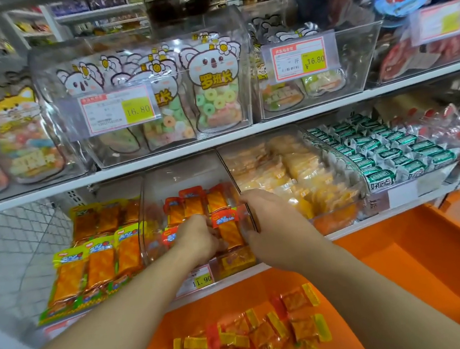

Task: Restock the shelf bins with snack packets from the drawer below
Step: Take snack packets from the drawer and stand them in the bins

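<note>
- Red-topped orange snack packets (226, 229), flat and shiny in plastic wrap, standing in rows inside the clear plastic shelf bin (154, 208) on the lower shelf; bin only partly filled, with bare space toward its back.
- Left hand (197, 240) reaching into the bin front, grip curled closed among the packets, apparently around one or more of them; exact hold hidden by the knuckles.
- Right hand (272, 220) on the bin's right wall, fingers wrapped over its edge, seemingly steadying the bin or nudging the front packet into line.
- Step in hand, by judgement: placing and straightening packets in the bin, mid-restock rather than finished.
- More stock waiting in the open orange plastic drawer (414, 258) below the shelf: a loose pile of small red, yellow and orange wrapped packets (265, 335).
- Next move likely calling for release of the placed packets, a reach down into the drawer, and picking only red-topped ones out of the mixed pile.
- Just left of the bin, yellow-and-green-topped orange packets (91, 258) lying in rows; to the right, a bin of pale yellow packets (287, 175).
- White and yellow price label reading 11.90 (197, 280) on the shelf edge below the bin.
</note>
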Tool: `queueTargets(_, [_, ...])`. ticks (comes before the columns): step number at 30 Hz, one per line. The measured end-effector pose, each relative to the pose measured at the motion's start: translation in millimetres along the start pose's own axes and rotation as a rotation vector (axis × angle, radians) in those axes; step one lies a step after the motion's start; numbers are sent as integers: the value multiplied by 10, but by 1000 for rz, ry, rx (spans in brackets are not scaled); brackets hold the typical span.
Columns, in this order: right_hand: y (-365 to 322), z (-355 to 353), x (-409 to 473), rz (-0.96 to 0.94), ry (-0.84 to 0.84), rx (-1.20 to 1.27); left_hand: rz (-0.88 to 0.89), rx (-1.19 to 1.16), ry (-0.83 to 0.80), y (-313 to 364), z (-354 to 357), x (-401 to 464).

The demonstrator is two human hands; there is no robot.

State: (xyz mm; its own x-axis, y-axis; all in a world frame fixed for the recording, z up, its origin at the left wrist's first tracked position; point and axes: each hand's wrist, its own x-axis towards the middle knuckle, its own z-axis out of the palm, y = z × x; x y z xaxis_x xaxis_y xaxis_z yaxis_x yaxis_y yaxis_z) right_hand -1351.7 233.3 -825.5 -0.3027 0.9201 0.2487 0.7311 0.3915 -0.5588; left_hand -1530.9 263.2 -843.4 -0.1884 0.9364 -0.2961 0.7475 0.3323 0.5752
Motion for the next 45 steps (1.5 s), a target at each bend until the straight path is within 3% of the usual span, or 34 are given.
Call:
queueTargets(6, [11, -15, -9, -21, -7, -27, 98, 40, -20, -5, -56, -95])
queueTargets(9, [-39, -104, -59, -9, -37, -22, 155, 29, 55, -78, -93, -210])
queueTargets(14, [-200, -274, -188, -6, 8, -89, 401, -157, 289, -258, -87, -764])
queueTargets(17, [-250, -205, -349, -49, -40, -37, 495, -353, 256, -532, 64, -1159])
queueTargets(19, [-206, -32, -521, -8, -174, -24, 456, -398, 183, -829, 276, -1317])
queueTargets(22, [58, 394, -762, 92, -401, -196, 307, -325, 65, -1438, 687, -1354])
queueTargets(24, [312, 704, -912, 184, -554, -297, 223, -237, 38, -1864, 929, -1312])
queueTargets(28, [737, 1222, -1170, 320, -730, -277, 75, -147, 52, -2632, 1314, -1104])
queueTargets(36, [940, 2464, -1271, 339, -767, -197, -154, 51, 35, -3577, 1749, -558])
queueTargets(45, [915, 3320, -1146, 271, -601, -309, -105, 153, -44, -3657, 1950, -331])
